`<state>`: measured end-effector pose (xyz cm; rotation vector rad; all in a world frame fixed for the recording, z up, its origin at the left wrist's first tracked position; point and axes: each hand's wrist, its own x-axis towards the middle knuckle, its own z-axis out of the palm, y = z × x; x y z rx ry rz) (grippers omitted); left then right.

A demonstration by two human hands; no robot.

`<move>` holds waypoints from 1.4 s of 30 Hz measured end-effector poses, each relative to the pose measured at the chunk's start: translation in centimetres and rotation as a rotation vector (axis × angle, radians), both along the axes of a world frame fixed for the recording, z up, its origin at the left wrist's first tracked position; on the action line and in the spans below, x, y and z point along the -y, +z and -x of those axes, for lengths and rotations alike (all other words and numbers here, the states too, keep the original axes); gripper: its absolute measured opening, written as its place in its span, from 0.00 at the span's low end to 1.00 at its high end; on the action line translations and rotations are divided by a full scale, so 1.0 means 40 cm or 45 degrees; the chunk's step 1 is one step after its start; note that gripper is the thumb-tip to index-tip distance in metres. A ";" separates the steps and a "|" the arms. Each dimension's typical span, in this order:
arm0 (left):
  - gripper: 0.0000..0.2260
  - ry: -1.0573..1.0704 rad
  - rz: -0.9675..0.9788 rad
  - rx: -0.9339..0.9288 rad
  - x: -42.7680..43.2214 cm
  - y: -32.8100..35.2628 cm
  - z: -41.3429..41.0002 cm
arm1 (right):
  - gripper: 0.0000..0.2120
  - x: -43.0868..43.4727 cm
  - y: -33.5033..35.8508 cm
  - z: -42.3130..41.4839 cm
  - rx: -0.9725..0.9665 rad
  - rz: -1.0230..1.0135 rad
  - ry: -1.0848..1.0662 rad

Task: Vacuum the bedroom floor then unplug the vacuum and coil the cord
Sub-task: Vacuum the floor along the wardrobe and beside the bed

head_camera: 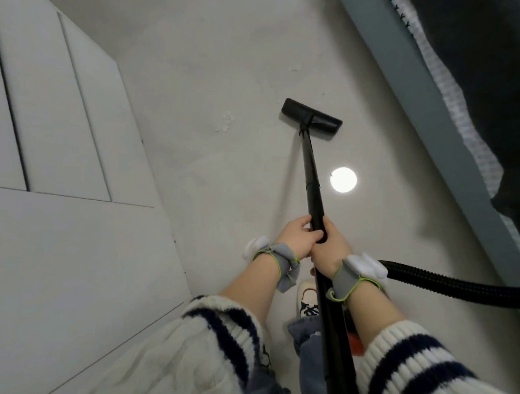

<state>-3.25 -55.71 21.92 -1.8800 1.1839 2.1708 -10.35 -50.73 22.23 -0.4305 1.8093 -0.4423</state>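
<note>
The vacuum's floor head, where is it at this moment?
In the head view the floor head rests on the floor near centre, at the far end of the wand, between the white specks on its left and the bed frame on its right.

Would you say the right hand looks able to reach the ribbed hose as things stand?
Probably yes: the hose runs close by the right hand with nothing between, though that hand now grips the wand.

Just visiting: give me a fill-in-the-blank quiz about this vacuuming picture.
The left hand and right hand both grip a tube coloured ____.
The hose runs off the picture's ____ edge.
White crumbs lie ____ of the floor head.
Missing words: black; right; left.
</note>
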 end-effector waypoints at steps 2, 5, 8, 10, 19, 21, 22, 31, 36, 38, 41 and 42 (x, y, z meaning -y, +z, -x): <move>0.21 0.025 0.018 0.020 0.032 -0.015 -0.016 | 0.34 0.040 -0.010 -0.014 0.014 0.000 0.024; 0.19 0.048 0.036 0.032 0.072 -0.017 -0.026 | 0.34 0.091 -0.021 -0.021 0.034 0.014 0.073; 0.19 0.073 0.033 0.034 0.121 -0.033 -0.034 | 0.33 0.141 -0.042 -0.022 0.049 0.022 0.111; 0.21 0.090 0.032 0.058 0.150 -0.051 -0.030 | 0.32 0.174 -0.056 -0.017 0.065 0.012 0.131; 0.25 0.070 -0.040 0.062 0.172 -0.050 0.027 | 0.33 0.183 -0.061 0.035 0.104 -0.028 -0.011; 0.25 0.057 -0.069 0.050 0.163 -0.046 0.044 | 0.33 0.170 -0.056 0.043 0.104 -0.026 -0.073; 0.25 0.038 -0.071 0.052 0.160 -0.045 0.056 | 0.33 0.166 -0.055 0.050 0.094 -0.025 -0.109; 0.27 -0.251 -0.099 0.051 0.139 -0.053 0.177 | 0.31 0.122 -0.034 0.145 0.023 -0.010 -0.345; 0.27 -0.356 -0.096 0.029 0.115 -0.047 0.233 | 0.28 0.094 0.010 0.188 -0.070 0.006 -0.365; 0.25 -0.364 -0.056 0.021 0.113 -0.042 0.244 | 0.26 0.092 0.031 0.199 -0.110 0.020 -0.346; 0.24 -0.403 -0.066 0.013 0.103 -0.045 0.225 | 0.26 0.084 0.050 0.173 -0.104 -0.012 -0.334; 0.25 -0.412 -0.072 0.024 0.100 -0.046 0.220 | 0.27 0.083 0.052 0.167 -0.098 -0.030 -0.327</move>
